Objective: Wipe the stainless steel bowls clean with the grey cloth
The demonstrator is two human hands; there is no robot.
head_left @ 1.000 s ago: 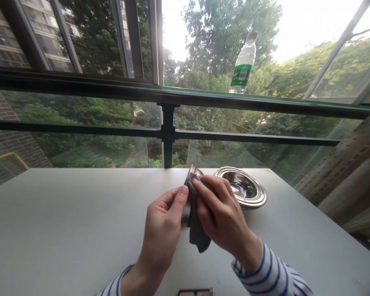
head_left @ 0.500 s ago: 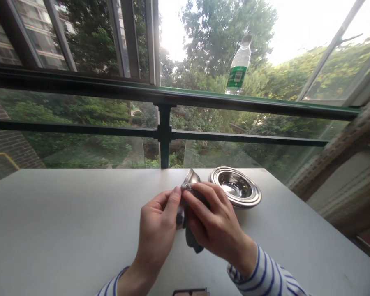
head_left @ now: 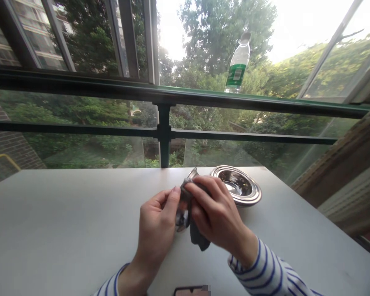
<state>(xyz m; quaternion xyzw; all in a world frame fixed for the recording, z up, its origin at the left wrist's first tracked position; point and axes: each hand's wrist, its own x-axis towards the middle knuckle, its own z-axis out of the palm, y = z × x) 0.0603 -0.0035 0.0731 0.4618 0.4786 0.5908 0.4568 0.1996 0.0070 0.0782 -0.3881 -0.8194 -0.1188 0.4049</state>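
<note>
A shiny steel bowl (head_left: 181, 220) is held on edge above the white table, much of it covered by my fingers. My left hand (head_left: 160, 222) pinches its near-left rim between thumb and fingers. Bunched in my right hand (head_left: 217, 211) is a dark grey cloth (head_left: 199, 237), pressed against the bowl, with a loose end hanging below the fingers. Just beyond my right hand stand nested steel bowls (head_left: 253, 200) with wide rims; how many are stacked I cannot tell.
The white table (head_left: 80, 218) runs up to a window with a dark green railing (head_left: 111, 88). A clear bottle with a green label (head_left: 236, 74) stands on the railing. Part of a dark-edged phone-like object (head_left: 191, 291) shows at the bottom edge. A curtain (head_left: 336, 172) hangs at right.
My right hand has shifted slightly up and right with the cloth, and more of the bowl's shiny surface shows below. My left hand has stayed almost still on the rim.
</note>
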